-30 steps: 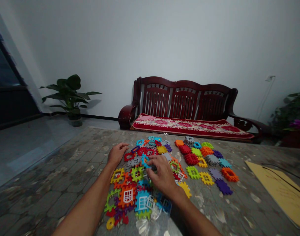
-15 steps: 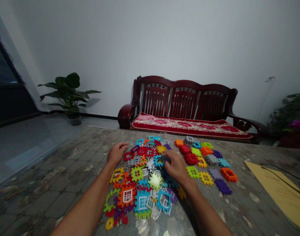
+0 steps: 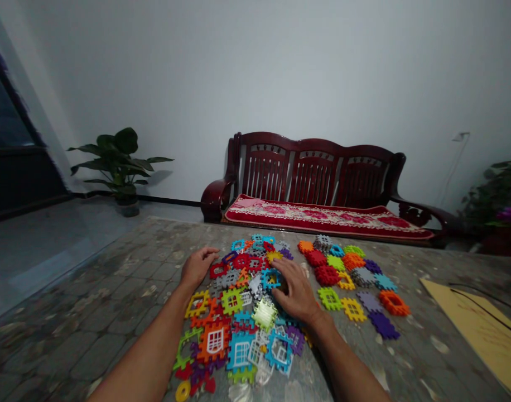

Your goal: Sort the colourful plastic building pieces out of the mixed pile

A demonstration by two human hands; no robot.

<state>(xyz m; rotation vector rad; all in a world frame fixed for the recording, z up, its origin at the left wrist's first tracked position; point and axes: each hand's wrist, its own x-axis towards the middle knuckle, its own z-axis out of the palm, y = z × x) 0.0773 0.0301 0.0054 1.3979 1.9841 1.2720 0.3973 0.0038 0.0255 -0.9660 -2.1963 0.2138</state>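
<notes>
Perhaps blue tile under right hand

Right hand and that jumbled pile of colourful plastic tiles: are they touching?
Touching. The head view shows the right hand lying palm down on the pile of tiles, fingertips on a blue tile.

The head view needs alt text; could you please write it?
A person's left hand and right hand rest at a pile of colourful notched plastic tiles on a stone-patterned table, the right touching a blue tile; more tiles lie spread alongside.
</notes>
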